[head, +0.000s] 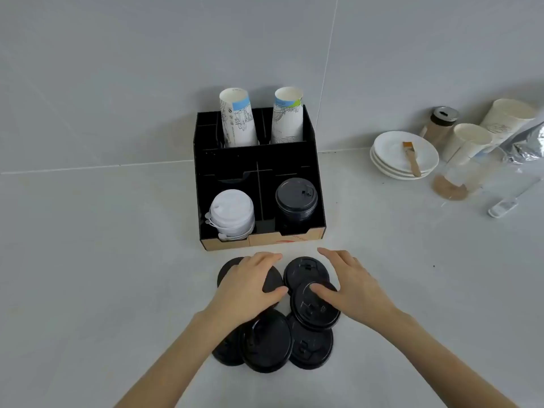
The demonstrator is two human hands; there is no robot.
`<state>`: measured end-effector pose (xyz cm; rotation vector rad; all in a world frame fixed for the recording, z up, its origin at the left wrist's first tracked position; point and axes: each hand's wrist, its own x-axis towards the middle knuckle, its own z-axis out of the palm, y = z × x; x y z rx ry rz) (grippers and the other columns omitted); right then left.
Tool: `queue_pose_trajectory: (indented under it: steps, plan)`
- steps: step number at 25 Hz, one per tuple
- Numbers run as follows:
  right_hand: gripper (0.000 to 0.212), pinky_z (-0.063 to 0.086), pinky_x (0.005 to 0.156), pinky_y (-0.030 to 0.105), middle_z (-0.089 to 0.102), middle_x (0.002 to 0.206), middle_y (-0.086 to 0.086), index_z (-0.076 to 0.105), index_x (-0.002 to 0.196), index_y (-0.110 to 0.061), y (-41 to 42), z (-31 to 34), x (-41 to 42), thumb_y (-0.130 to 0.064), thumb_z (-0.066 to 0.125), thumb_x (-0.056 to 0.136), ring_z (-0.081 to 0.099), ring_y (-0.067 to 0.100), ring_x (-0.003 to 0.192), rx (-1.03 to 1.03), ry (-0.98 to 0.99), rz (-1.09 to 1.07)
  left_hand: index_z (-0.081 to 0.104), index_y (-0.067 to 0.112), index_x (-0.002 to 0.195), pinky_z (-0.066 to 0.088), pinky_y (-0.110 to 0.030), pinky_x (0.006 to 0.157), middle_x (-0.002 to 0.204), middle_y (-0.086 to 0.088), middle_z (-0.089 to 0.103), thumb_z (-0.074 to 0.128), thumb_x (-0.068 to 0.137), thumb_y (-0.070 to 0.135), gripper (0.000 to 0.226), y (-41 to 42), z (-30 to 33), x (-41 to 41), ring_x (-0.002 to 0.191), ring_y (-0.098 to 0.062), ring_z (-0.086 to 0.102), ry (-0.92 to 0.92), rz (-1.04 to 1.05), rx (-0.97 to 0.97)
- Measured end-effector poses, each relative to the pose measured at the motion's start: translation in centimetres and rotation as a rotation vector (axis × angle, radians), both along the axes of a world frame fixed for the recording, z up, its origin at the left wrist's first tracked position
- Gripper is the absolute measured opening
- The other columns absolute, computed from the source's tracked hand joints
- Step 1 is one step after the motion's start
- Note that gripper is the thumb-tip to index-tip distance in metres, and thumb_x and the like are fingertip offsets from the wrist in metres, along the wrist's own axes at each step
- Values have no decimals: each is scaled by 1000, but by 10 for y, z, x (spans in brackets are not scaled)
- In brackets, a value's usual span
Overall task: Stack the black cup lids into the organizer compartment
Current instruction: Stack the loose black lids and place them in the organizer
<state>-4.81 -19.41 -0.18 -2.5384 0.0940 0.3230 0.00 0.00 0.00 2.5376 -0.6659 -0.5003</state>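
Several loose black cup lids [266, 340] lie overlapping on the grey counter in front of the black organizer [312, 134]. Its front right compartment holds a stack of black lids [296, 201]; the front left one holds white lids [231, 214]. My left hand [250, 287] lies flat over a black lid [272, 282] at the pile's upper left, fingers spread. My right hand [350, 284] hovers open over the pile's right side, its thumb resting on the top lid [312, 313]; another lid [300, 270] lies just beyond. Neither hand grips a lid.
Two stacks of printed paper cups [237, 119] stand in the organizer's back compartments. At the right sit stacked white plates [391, 160] with a brush [411, 157], paper cups [468, 142], a jar [440, 125], a foil bag [527, 139] and a small white device [502, 207].
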Motion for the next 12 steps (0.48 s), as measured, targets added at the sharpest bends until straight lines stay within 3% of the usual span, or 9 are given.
queue_pose_trajectory:
  steps: [7, 12]
  plan:
    - [79, 35, 104, 36, 29, 141, 0, 17, 137, -28, -2, -27, -26, -49, 60, 74, 33, 21, 126, -2, 103, 30, 23, 29, 135, 32, -35, 101, 144, 6, 33, 53, 81, 45, 64, -16, -29, -20, 126, -16, 33, 55, -67, 59]
    - [80, 35, 103, 34, 25, 143, -1, 16, 138, -27, 0, -35, -32, -42, 62, 74, 33, 21, 126, 11, 108, 56, 22, 26, 136, 31, -37, 102, 144, 5, 32, 54, 81, 43, 66, -25, -39, -29, 125, -18, 35, 79, -96, 75]
